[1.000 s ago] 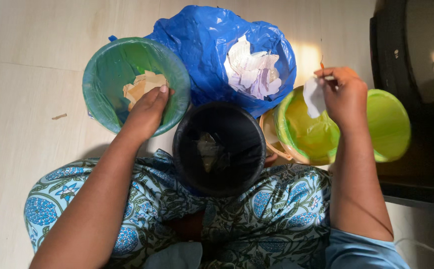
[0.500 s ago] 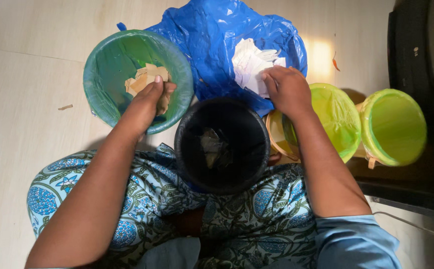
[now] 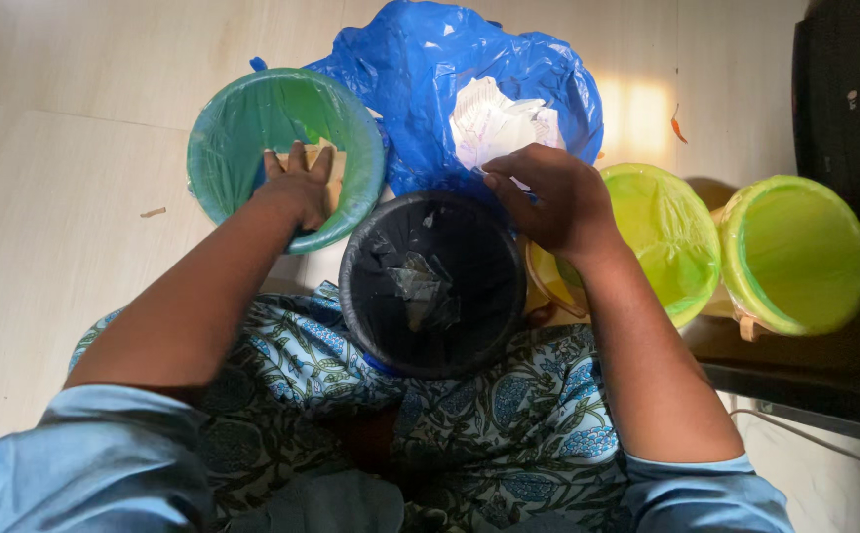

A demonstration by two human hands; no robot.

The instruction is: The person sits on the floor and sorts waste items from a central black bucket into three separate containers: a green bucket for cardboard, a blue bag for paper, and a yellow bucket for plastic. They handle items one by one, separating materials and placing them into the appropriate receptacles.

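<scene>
My left hand (image 3: 297,186) reaches into the green-lined bin (image 3: 221,138), fingers stretched flat over brown paper scraps (image 3: 336,158) that it mostly hides. My right hand (image 3: 551,200) hovers at the near edge of the blue-bagged bin (image 3: 410,74), fingers curled just below a pile of white paper pieces (image 3: 494,120); whether it holds a piece is hidden. Between my knees stands a black bin (image 3: 356,296) with crumpled clear wrapper (image 3: 418,286) inside.
Two yellow-green lined bins (image 3: 662,232) (image 3: 795,257) stand to the right, against dark furniture (image 3: 845,89). A small scrap (image 3: 154,211) lies on the pale floor at left, an orange bit (image 3: 679,128) at the back right. A cable (image 3: 825,439) runs at the bottom right.
My right hand carried a white paper piece from over the yellow-green bin to the blue-bagged bin, then drew back toward its near edge. My left hand went from gripping brown scraps to lying flat.
</scene>
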